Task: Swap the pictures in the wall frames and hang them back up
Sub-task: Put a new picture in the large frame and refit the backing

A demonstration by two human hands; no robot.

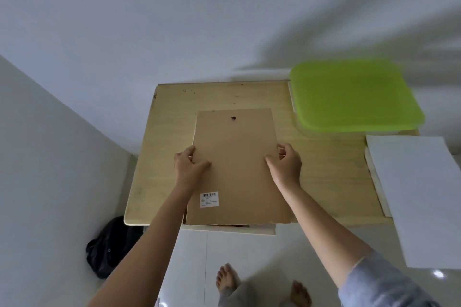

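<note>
One brown backing board (237, 164), flat, matte and rectangular like pressed fibreboard, lies face-down over the middle of the table (169, 132); a small dark hanger (233, 118) sits near its far edge and a white barcode sticker (209, 199) near its near-left corner. Under its near edge a pale strip of the frame (229, 229) shows, jutting past the table's front; whether the board rests in the frame or is raised off it, I cannot tell. The left hand (188, 167) grasps the board's left edge, thumb on top and fingers curled under; the right hand (287, 163) grasps the right edge the same way. The table is light wood with a smooth grain and a few dark specks; at its far-right corner stands a clear container (324, 132) with a rounded lime-green lid (354, 97); a white slab (419, 194) lies along the right side, overhanging. Below, on the glossy white floor (189, 257), are bare feet (227, 279) and a crumpled black bag (109, 247) by the wall.
</note>
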